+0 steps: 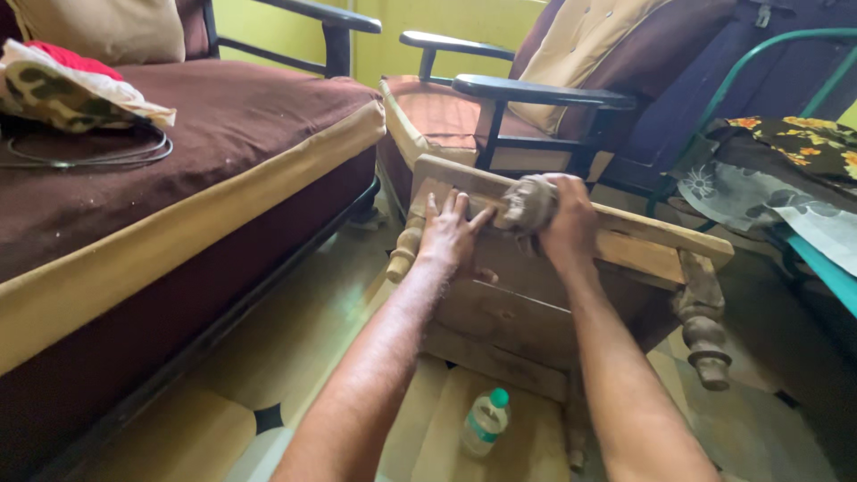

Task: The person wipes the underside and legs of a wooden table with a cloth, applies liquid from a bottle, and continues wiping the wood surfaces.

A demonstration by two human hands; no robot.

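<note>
A small bare-wood table [500, 321] lies tipped on its side on the floor, its turned legs [705, 335] pointing toward me. My left hand [451, 236] rests flat with fingers spread on the table's underside frame. My right hand [567, 223] grips a crumpled brownish cloth [528, 203] and presses it against the upper wooden rail [643, 241].
A brown-cushioned sofa [178, 152] fills the left. A dark-armed armchair [500, 98] stands behind the table. A green-framed chair with floral fabric [786, 152] is at right. A small plastic bottle with a green cap [485, 422] lies on the floor below the table.
</note>
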